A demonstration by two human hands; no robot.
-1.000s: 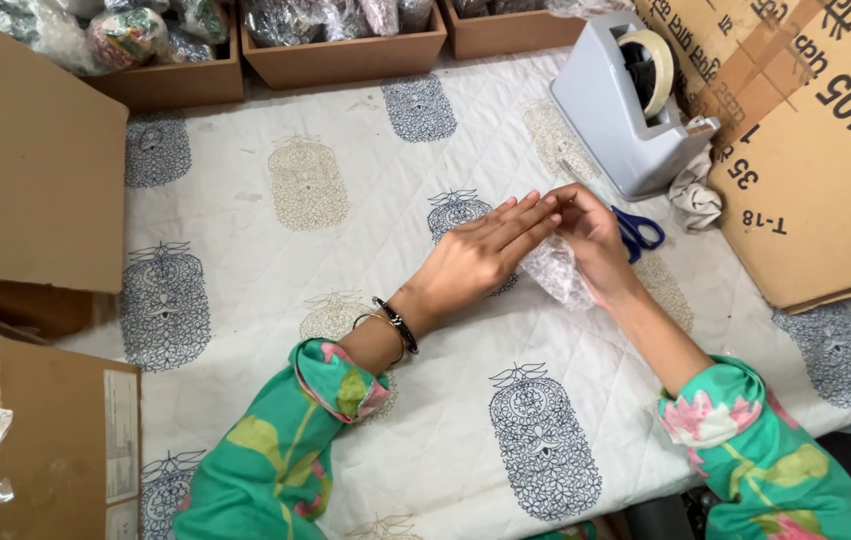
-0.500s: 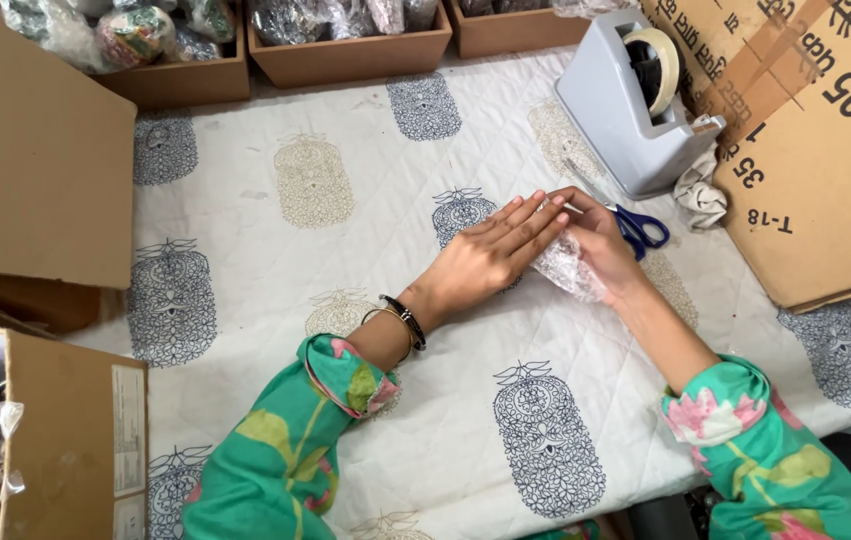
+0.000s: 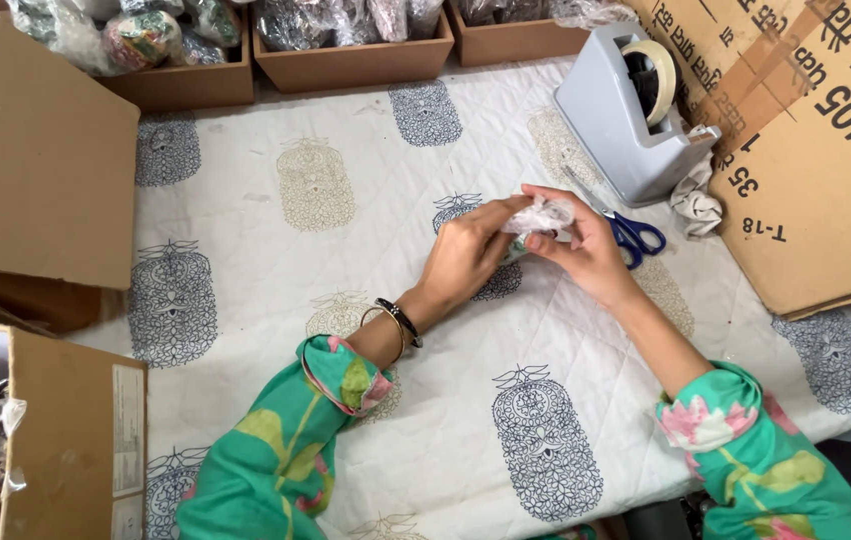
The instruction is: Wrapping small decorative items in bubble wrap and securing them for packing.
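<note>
since the earlier frame both hands have lifted off the surface and drawn together, and the small clear plastic packet (image 3: 538, 215) that lay pressed flat under them is now raised between the fingertips.

nearest the camera, an open cardboard box (image 3: 66, 440) stands at the lower left with wrapped items inside. the left hand (image 3: 466, 255), with a dark bangle at its wrist, has its grip pinched on the packet's left end; the right hand (image 3: 586, 250) has its grip closed on the right end, so the packet sits between them just above the quilted printed cloth surface (image 3: 276, 300).

just beyond the right hand lie blue-handled scissors (image 3: 636, 235), partly hidden by the fingers. farther right is a crumpled white scrap (image 3: 696, 208), then a grey tape dispenser (image 3: 636, 110) beside a large cardboard carton (image 3: 806, 130). along the far edge stand wooden trays (image 3: 356, 60) filled with wrapped goods.
</note>
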